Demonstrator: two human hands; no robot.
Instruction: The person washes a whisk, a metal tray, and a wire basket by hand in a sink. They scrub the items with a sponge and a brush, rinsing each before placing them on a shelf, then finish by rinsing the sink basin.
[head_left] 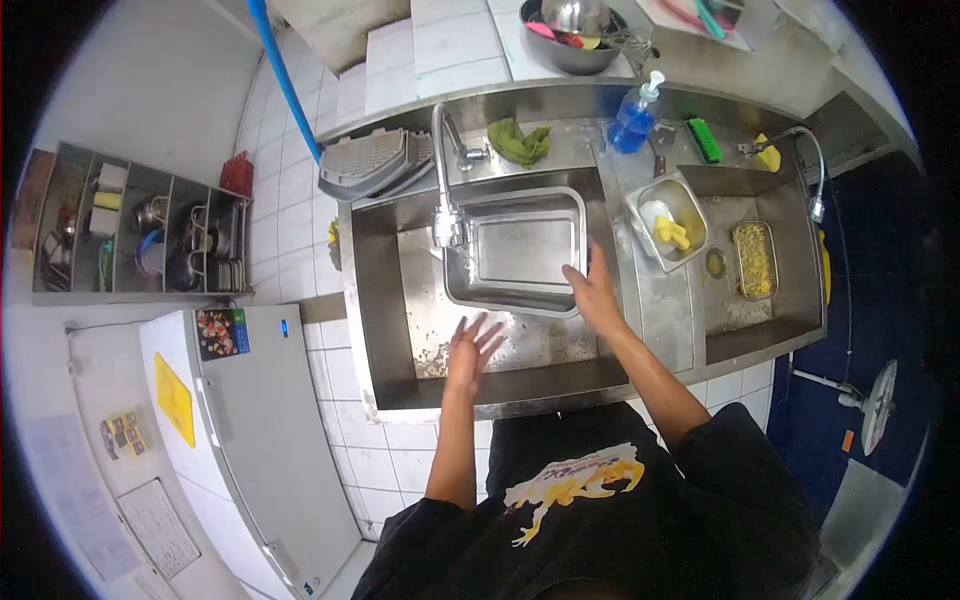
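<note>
A rectangular stainless steel pan (520, 250) is held tilted in the large left sink basin (430, 345), below the faucet (450, 225). My right hand (598, 300) grips the pan's right rim, its thumb over the inner side and the fingers outside. Just below the pan's near edge, my left hand (472, 355) is open with spread fingers, holding nothing. Wet specks dot the basin floor under it.
On the ledge are a green cloth (518, 143), a blue soap bottle (632, 120) and a green brush (704, 140). A small metal container (640, 215) holds yellow pieces. The right basin has a strainer tray (755, 290). Grey trays (365, 165) stand left.
</note>
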